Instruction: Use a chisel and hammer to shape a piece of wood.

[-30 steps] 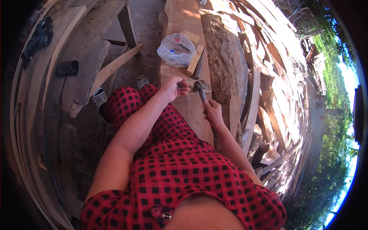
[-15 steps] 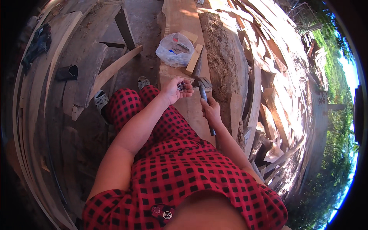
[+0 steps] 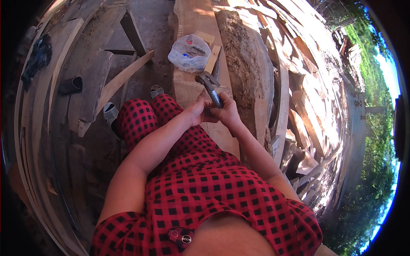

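My right hand [image 3: 227, 112] grips a claw hammer [image 3: 214, 94] by its handle, with the metal head tilted up and away from me. Against it, over the wooden plank, my left hand [image 3: 198, 110] is curled, its fingers meeting those of the right. The nails seen lying in the left palm a moment ago are now hidden between the two hands. Just beyond them, a clear plastic bag [image 3: 189, 53] with small items inside rests on the plank [image 3: 190, 87], beside a short wooden block [image 3: 212, 59].
A bark-edged log slab [image 3: 243, 55] runs along the plank's right side. Farther right lies a heap of split scrap wood [image 3: 305, 115]. Boards [image 3: 124, 79] and a dark cup-like container [image 3: 71, 85] are at the left, near my sandalled feet.
My hands have come together. The right hand moved left and raised the hammer head, and the left hand's open palm with nails turned inward out of sight.
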A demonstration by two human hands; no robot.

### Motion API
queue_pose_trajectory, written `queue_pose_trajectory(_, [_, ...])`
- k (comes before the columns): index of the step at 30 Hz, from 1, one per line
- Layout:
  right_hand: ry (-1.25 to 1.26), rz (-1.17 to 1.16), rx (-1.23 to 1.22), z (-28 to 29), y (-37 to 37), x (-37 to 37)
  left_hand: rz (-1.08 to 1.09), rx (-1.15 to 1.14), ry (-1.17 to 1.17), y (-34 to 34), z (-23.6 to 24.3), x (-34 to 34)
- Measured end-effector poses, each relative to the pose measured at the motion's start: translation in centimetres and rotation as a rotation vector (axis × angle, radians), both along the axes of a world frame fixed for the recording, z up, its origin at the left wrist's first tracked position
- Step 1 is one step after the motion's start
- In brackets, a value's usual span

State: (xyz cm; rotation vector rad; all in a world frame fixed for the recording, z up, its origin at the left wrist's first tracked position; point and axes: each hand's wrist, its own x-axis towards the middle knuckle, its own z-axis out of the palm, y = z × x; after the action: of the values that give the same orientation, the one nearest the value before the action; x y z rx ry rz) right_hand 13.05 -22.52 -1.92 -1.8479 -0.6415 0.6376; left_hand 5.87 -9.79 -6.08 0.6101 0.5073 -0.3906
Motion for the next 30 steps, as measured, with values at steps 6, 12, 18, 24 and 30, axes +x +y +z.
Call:
queue_pose_trajectory(6, [-0.149,-0.021,-0.16,0.1,-0.4,-1.2,-0.038,0.073,0.003,-0.9,-1.3,-0.3])
queue_pose_trajectory(12, [-0.29,-0.021,-0.185,-0.2,-0.5,-0.9,-0.072,0.062,-0.062,-1.1,-0.7,-0.6])
queue_pose_trajectory(18, [-0.319,-0.002,-0.28,0.4,-0.1,-1.2,-0.077,0.114,-0.001,-1.2,-0.2,-1.0])
queue_pose_trajectory(24, [-0.292,0.015,-0.274,1.3,-0.4,-1.3,-0.098,0.089,-0.042,-1.6,0.6,-1.2])
queue_pose_trajectory(30, [-0.174,0.067,-0.218,2.5,-0.6,-1.3,-0.16,0.111,-0.04,-1.5,-0.2,-1.2])
